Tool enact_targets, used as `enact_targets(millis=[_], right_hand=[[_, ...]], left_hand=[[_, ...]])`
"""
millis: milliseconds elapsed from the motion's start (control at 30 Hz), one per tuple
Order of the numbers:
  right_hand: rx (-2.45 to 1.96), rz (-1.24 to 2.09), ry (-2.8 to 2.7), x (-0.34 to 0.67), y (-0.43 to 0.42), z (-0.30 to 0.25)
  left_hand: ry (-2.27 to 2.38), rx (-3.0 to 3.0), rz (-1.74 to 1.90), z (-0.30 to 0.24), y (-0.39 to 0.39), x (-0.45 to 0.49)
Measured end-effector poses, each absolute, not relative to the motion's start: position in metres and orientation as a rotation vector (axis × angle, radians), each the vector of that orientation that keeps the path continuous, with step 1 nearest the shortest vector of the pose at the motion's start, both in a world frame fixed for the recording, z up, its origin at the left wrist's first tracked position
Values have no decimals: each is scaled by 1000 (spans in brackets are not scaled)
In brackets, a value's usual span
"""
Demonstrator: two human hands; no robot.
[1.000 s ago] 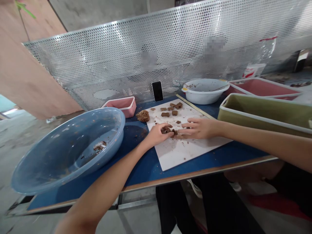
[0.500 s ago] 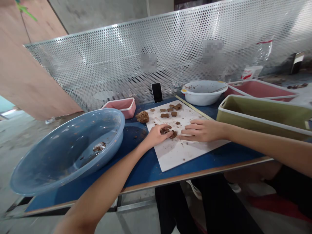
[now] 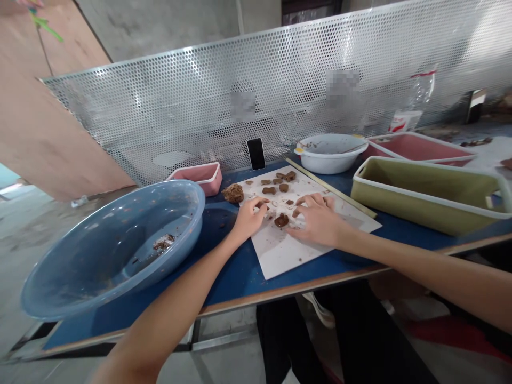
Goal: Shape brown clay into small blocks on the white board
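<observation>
A small dark brown lump of clay point(image 3: 281, 220) lies on the white board point(image 3: 276, 261), with crumbs scattered around it. Just left of the lump, my left hand point(image 3: 250, 217) hovers with fingers loosely curled and thumb apart, holding nothing that I can see. On the other side, my right hand point(image 3: 320, 220) is spread over the board, its bent fingers pointing at the lump without gripping it. Several shaped clay pieces point(image 3: 269, 190) rest farther up the board. A rough, larger clay ball point(image 3: 233, 193) sits at the board's left edge.
A big blue basin point(image 3: 116, 250) stands left, with a pink tray point(image 3: 200, 176) behind it. A phone point(image 3: 256, 153) leans against the perforated metal screen point(image 3: 192, 106). Rightward are a white basin point(image 3: 330, 160), a yellow-green stick point(image 3: 340, 193), a green planter box point(image 3: 424, 205) and a red tray point(image 3: 424, 149).
My left hand has come off the lump and drawn slightly left. My right hand has moved a little left, fingers more bent. The lump is now uncovered on the board.
</observation>
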State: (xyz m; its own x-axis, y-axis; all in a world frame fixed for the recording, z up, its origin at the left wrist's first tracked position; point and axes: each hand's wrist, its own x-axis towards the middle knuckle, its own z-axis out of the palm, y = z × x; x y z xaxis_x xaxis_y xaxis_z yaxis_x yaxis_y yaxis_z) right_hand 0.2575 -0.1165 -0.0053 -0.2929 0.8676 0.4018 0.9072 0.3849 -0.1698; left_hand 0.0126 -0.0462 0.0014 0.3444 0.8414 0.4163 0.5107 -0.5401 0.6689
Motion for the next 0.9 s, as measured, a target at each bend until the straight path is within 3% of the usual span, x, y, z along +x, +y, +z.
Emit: enact_targets(millis=[367, 900], right_hand=[[-1537, -236, -2185, 226, -106, -5], [-1429, -41, -2233, 233, -91, -7]], left_hand=[[1184, 2232, 1067, 0, -47, 12], [1218, 2209, 1040, 3, -49, 13]])
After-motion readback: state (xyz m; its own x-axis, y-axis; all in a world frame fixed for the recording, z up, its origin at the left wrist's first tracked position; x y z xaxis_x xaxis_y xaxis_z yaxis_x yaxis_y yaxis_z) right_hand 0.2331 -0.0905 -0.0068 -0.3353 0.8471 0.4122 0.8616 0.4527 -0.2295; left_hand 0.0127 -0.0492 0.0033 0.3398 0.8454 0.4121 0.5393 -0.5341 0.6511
